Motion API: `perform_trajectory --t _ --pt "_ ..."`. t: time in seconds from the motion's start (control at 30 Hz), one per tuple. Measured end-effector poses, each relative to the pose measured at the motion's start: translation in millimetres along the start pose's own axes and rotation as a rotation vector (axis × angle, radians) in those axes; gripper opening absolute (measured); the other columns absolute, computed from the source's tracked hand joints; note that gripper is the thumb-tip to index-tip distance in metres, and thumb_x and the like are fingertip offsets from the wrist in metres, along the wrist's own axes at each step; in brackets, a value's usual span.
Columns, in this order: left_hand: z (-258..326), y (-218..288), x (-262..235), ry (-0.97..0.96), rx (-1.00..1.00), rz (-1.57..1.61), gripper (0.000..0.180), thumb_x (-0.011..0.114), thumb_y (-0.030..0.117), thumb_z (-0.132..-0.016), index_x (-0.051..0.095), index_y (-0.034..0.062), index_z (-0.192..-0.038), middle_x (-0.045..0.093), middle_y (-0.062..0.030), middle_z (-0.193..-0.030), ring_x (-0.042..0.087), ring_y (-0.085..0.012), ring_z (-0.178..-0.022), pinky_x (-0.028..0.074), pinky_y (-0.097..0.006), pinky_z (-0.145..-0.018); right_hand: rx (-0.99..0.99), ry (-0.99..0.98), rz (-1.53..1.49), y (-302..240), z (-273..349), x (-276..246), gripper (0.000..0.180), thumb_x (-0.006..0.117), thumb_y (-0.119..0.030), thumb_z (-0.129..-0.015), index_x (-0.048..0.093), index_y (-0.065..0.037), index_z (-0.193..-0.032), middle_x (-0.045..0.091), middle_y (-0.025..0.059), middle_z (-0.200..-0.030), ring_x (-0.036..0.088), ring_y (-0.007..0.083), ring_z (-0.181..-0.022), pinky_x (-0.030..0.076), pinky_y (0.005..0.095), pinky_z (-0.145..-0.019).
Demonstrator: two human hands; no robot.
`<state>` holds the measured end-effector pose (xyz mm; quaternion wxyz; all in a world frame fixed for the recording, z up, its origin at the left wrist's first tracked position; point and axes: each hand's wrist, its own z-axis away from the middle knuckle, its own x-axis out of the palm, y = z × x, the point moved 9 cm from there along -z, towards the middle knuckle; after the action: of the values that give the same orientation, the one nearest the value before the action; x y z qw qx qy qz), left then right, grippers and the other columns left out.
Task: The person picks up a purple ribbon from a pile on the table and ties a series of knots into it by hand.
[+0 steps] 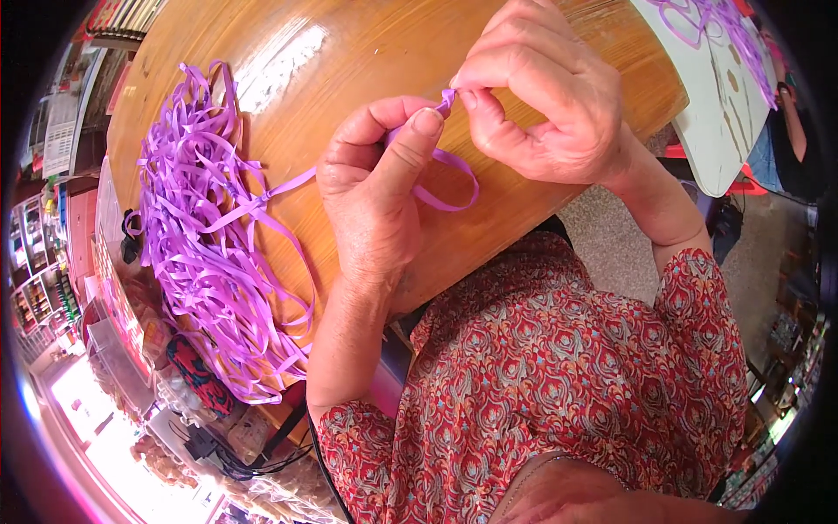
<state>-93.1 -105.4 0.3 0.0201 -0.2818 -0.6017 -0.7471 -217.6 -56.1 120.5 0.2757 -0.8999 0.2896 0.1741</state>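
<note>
A narrow purple ribbon runs between my two hands above the wooden table. My left hand pinches it between thumb and forefinger, close to a small folded or knotted bit. With thumb and forefinger my right hand pinches the tip of that same bit. Below my left hand the ribbon hangs in a loop; another stretch goes left to a large tangled heap of purple ribbons on the table's left side. Small knots show along some strands. The inside of my left palm is partly hidden.
At the upper right stands a pale table with more purple ribbons, and a person's arm beside it. Boxes and bags crowd the table's left edge, with a dark patterned pouch among them. Shelves line the far left.
</note>
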Motion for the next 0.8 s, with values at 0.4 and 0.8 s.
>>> perform_trajectory --t 0.4,0.8 --pt "0.7 0.0 -2.8 0.021 0.001 0.008 0.008 0.063 0.004 -0.084 0.062 0.0005 -0.092 0.064 -0.0035 -0.078 0.058 -0.0080 -0.060 0.048 -0.020 -0.053 0.053 -0.022 -0.021 6.5 2.1 0.8 0.014 0.063 0.003 -0.068 0.059 -0.005 -0.079 0.053 0.0059 -0.069 0.051 0.0202 -0.060 0.035 0.0300 -0.055" --pt "1.1 -1.2 -1.4 0.041 -0.015 0.032 0.007 0.063 0.005 -0.085 0.063 0.0002 -0.091 0.065 -0.0037 -0.079 0.057 -0.0066 -0.060 0.046 -0.019 -0.057 -0.394 0.094 0.085 12.9 1.6 7.3 0.022 0.066 -0.003 -0.077 0.064 0.000 -0.098 0.061 0.0070 -0.082 0.055 0.0174 -0.072 0.038 0.0290 -0.062"
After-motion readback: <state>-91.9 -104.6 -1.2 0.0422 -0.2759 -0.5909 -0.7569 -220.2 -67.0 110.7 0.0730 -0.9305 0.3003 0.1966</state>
